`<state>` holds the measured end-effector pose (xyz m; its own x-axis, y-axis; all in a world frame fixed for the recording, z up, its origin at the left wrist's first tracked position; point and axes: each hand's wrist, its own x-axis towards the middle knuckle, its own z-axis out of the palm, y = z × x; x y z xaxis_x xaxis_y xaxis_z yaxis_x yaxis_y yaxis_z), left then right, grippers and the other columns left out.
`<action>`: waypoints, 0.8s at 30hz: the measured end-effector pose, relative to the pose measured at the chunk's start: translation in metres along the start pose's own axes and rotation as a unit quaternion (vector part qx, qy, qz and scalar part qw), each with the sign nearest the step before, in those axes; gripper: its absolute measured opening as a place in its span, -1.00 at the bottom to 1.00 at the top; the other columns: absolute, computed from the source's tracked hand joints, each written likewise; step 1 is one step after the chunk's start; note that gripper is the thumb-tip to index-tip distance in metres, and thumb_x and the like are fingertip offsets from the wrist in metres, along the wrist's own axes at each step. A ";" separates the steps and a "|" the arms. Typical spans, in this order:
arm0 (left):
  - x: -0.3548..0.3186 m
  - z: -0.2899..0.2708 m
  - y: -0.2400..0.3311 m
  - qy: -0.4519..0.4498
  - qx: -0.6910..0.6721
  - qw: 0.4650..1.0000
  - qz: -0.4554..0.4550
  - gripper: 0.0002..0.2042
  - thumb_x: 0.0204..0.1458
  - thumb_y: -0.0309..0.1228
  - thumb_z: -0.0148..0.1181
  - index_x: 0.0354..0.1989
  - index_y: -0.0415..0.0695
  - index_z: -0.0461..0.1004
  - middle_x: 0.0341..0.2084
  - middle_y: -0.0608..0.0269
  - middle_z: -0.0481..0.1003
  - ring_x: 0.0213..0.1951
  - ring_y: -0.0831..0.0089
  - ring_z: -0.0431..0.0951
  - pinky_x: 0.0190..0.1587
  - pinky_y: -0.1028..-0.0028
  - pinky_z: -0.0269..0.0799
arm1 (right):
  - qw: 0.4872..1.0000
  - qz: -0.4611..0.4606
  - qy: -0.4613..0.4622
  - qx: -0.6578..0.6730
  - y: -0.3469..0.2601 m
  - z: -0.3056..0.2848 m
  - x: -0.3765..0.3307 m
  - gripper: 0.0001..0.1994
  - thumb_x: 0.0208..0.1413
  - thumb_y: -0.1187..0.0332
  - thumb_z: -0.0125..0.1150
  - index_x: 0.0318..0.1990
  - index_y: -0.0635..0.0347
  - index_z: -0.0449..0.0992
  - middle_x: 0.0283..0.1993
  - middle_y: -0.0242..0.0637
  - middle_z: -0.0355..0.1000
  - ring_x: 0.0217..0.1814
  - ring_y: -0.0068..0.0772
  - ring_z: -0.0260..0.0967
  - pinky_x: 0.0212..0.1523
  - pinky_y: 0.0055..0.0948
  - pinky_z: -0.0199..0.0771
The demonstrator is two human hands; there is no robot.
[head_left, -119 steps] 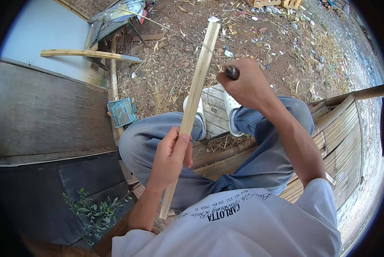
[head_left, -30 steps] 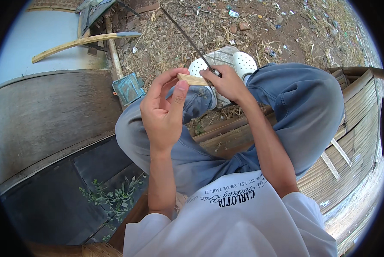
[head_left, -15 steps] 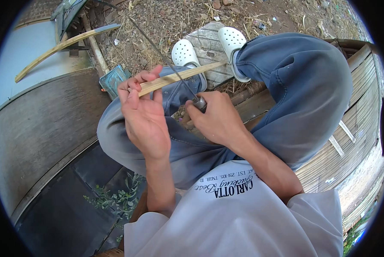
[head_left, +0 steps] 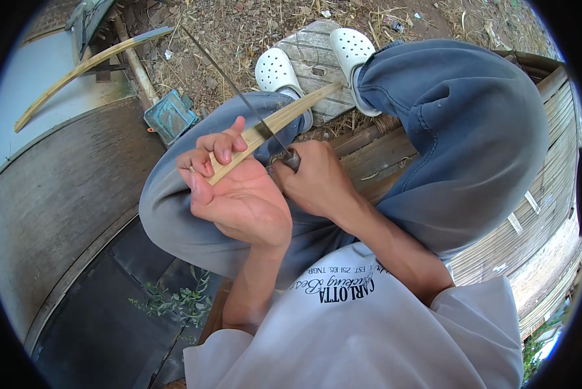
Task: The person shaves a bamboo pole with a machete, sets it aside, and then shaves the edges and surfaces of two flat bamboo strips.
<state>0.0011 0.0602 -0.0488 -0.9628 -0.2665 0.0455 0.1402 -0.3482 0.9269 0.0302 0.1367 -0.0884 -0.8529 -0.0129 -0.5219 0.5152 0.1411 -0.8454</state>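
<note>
A pale, flat bamboo strip [head_left: 297,111] slants up to the right above my bent legs. My left hand [head_left: 249,194] lies palm up, its fingers closed around the strip's near end. In my right hand [head_left: 320,178] is a long-bladed knife [head_left: 221,72], gripped by its dark handle with a metal collar. The thin blade is seen nearly edge-on and points up and left. It crosses the strip just beyond my left fingers and appears to rest on it. The strip's far end reaches close to my right shoe.
White clogs [head_left: 278,70] rest on a weathered wooden board [head_left: 310,42]. A turquoise box-like object [head_left: 169,117] is left of my knee. Beyond it, a curved wooden piece [head_left: 77,70] lies near a pale panel. Bamboo slats [head_left: 382,162] are beneath me; a leafy plant [head_left: 181,305] grows at lower left.
My left hand has rolled further palm up and shifted slightly right, tilting the bamboo strip more steeply. My right hand and the knife have moved a little left.
</note>
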 end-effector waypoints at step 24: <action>0.029 -0.002 0.022 -0.098 0.056 0.994 -0.001 -0.79 0.00 -0.28 -0.28 -0.61 -0.05 0.03 -0.64 0.22 0.12 -0.45 0.42 0.18 -0.06 0.28 0.28 | 0.836 0.150 0.093 0.520 0.082 0.004 0.063 -0.78 0.19 0.17 -0.01 -0.37 0.06 0.23 -0.58 -0.45 0.22 -0.65 -0.64 0.16 -0.68 -0.59 0.16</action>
<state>-0.0229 0.0433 -0.0282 -0.9911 -0.0817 0.1048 0.1219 -0.2438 0.9621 0.0192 0.1431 -0.1910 -0.6212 0.0358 -0.7828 0.4215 -0.8269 -0.3722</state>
